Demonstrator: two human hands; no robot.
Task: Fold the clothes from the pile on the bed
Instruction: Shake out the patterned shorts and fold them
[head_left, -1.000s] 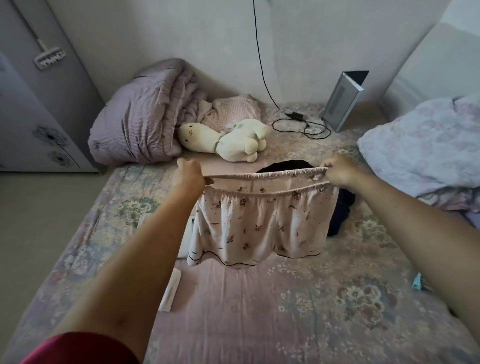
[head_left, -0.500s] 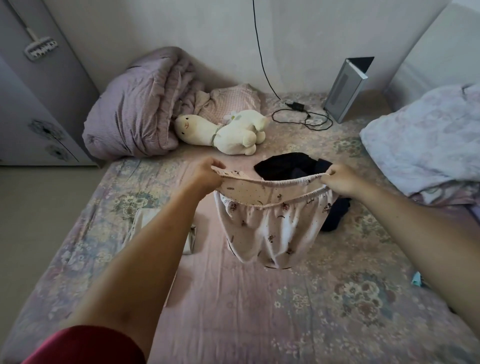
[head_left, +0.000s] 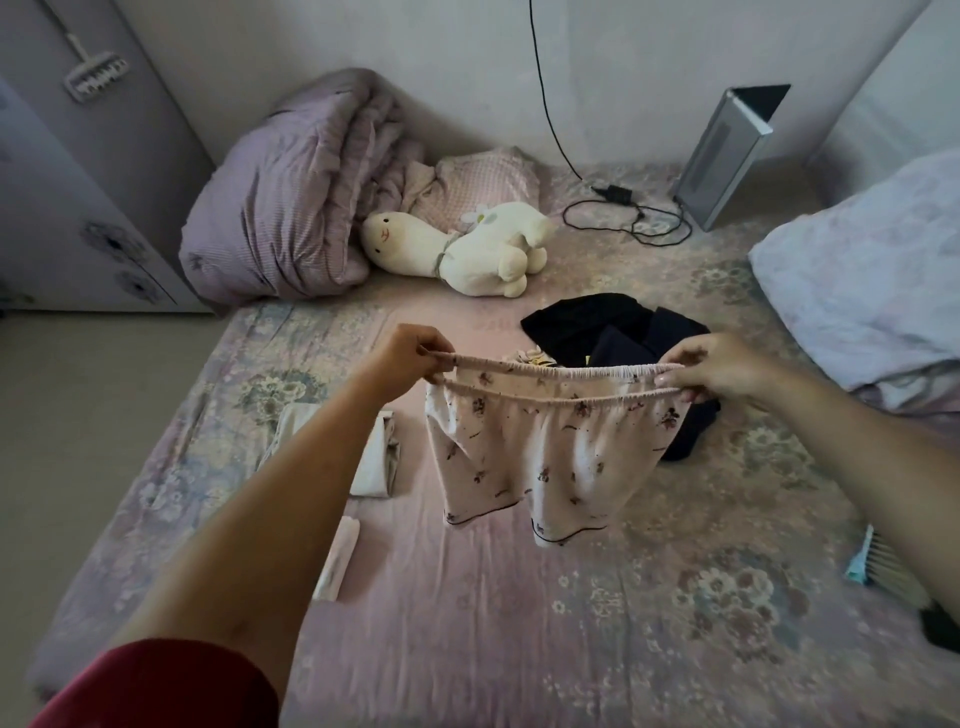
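hanging from both hands' grip, pale floral shorts (head_left: 550, 447) with stretched waistband.

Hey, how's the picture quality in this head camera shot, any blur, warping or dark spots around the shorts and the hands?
Head view: light is dim and soft, with no glare; the floral shorts, left hand and right hand look fairly sharp; the wide-angle lens bends the wardrobe and stretches the forearms; the dark clothes pile loses detail in shadow.
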